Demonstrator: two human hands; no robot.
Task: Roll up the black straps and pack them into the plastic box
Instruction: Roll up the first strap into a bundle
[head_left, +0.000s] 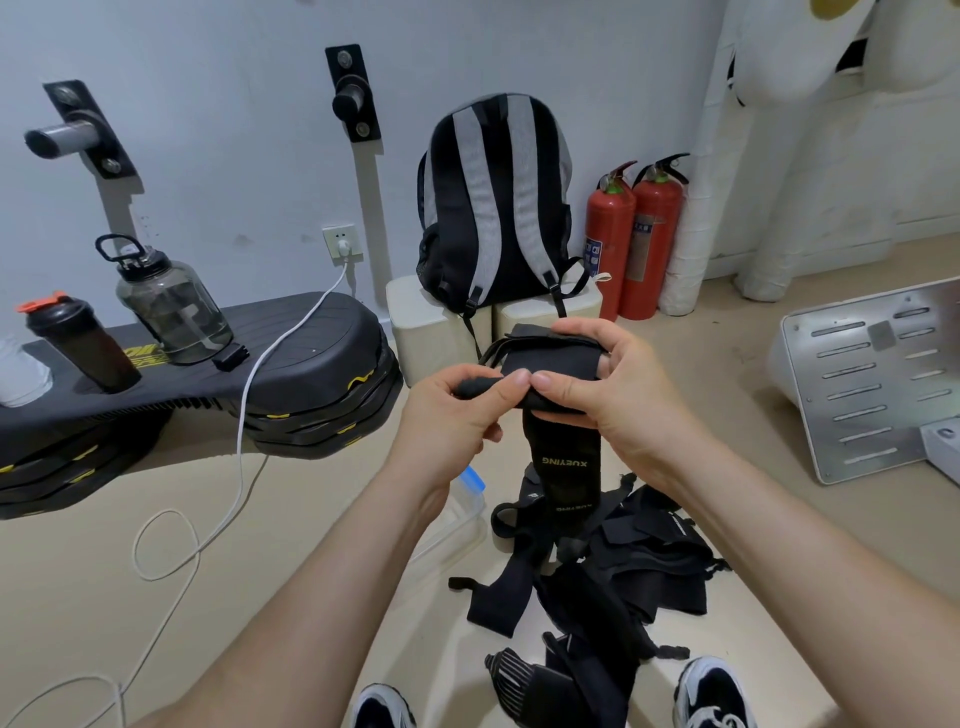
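Rolling goes best with the coil tight and its edges square. The left hand (447, 410) pinches the rolled end of the black strap (563, 462) between thumb and curled fingers, while the right hand (613, 384) presses its thumb on the roll, fingers wrapped behind the loose flap. The tail hangs straight down toward the pile of straps (639, 561) on the floor, so feeding it up evenly should prevent skew. The plastic box (462, 525) sits just beside the pile, partly hidden under the left forearm. The way down to it looks open, though a white cable (244, 447) trails on the floor to the left.
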